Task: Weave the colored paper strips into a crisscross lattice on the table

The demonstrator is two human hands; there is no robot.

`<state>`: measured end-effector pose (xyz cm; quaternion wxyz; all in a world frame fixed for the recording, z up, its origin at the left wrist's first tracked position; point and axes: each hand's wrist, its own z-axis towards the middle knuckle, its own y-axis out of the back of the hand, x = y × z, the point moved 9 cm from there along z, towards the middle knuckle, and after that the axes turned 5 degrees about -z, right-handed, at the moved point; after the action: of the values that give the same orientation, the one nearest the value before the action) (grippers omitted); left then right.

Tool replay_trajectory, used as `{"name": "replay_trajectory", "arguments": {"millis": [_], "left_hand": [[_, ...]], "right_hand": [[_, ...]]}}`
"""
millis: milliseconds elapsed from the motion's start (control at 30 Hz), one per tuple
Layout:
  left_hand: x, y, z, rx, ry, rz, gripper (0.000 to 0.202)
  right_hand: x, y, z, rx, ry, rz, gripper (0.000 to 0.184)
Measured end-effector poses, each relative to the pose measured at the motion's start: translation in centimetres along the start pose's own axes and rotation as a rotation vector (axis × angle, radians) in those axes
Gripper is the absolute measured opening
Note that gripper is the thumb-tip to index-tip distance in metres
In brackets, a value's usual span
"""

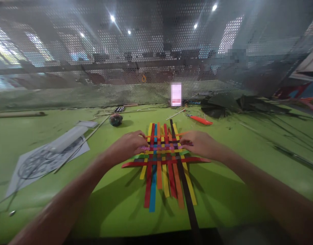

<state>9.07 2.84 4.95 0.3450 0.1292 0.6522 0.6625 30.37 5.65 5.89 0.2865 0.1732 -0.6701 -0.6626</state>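
Note:
A woven mat of flat coloured strips (159, 172) lies in front of me, with red, blue, orange, yellow and dark brown strips running lengthwise. Red, green, yellow, purple and orange strips pass crosswise through them. At the mat's left edge, my left hand (131, 143) is closed, its fingertips on the left end of a purple strip (163, 146). My right hand (198, 143) pinches at the right end of the purple strips, thumb and fingers curled together. Part of each strip end is hidden by my fingers. One dark brown strip (189, 200) reaches much farther toward me than the others.
On the green table (107, 204), a patterned paper sheet (54, 154) lies left, a dark ball (116, 119) behind it. An orange-handled cutting tool (201, 119) lies beyond the mat. A bright phone-like screen (176, 94) stands against the perforated panel (100, 81). Dark leafy material (222, 103) is at back right.

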Motion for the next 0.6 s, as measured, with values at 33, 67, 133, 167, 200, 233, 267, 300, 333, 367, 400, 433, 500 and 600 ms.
{"name": "replay_trajectory", "arguments": {"millis": [33,67,133,167,200,233,267,300,333,367,400,433,500,600], "left_hand": [[0.1,0.1,-0.1,-0.004,0.009,-0.017,0.018],[0.3,0.1,-0.1,-0.004,0.019,-0.035,0.017],[0.8,0.0,-0.3,0.0,0.035,-0.082,0.015],[1.1,-0.1,-0.3,0.0,0.037,-0.107,0.015],[1.4,-0.2,-0.3,-0.001,0.035,-0.129,0.015],[1.7,-0.4,-0.3,0.0,0.027,-0.148,0.015],[1.9,-0.5,-0.3,-0.001,0.012,-0.164,0.015],[2.0,-0.7,-0.2,-0.005,-0.007,-0.177,0.015],[2.2,-0.8,-0.2,-0.01,-0.024,-0.188,0.016],[2.3,-0.8,-0.2,-0.016,-0.039,-0.196,0.017],[2.4,-0.9,-0.1,-0.021,-0.049,-0.202,0.018],[2.5,-0.9,-0.1,-0.025,-0.053,-0.207,0.018],[2.7,-1.0,-0.1,-0.025,-0.05,-0.215,0.019],[2.7,-1.1,-0.1,-0.013,-0.044,-0.224,0.019]], "right_hand": [[0.1,0.0,0.0,-0.006,0.006,0.005,0.018],[0.2,0.0,0.0,-0.011,0.016,0.014,0.018],[0.4,0.0,-0.1,-0.013,0.041,0.033,0.018],[0.4,-0.1,-0.2,-0.012,0.048,0.038,0.018],[0.5,-0.1,-0.2,-0.013,0.05,0.04,0.018],[0.5,-0.1,-0.2,-0.014,0.051,0.04,0.018],[0.5,-0.1,-0.3,-0.016,0.053,0.04,0.018],[0.6,-0.1,-0.3,-0.019,0.059,0.041,0.019],[0.7,-0.1,-0.3,-0.02,0.066,0.042,0.019],[0.8,-0.1,-0.3,-0.018,0.071,0.043,0.019],[0.9,-0.1,-0.3,-0.015,0.074,0.043,0.019],[0.9,-0.1,-0.3,-0.011,0.075,0.043,0.019],[0.9,-0.1,-0.3,-0.002,0.07,0.045,0.019],[0.8,0.2,-0.4,0.003,0.062,0.054,0.019]]}}
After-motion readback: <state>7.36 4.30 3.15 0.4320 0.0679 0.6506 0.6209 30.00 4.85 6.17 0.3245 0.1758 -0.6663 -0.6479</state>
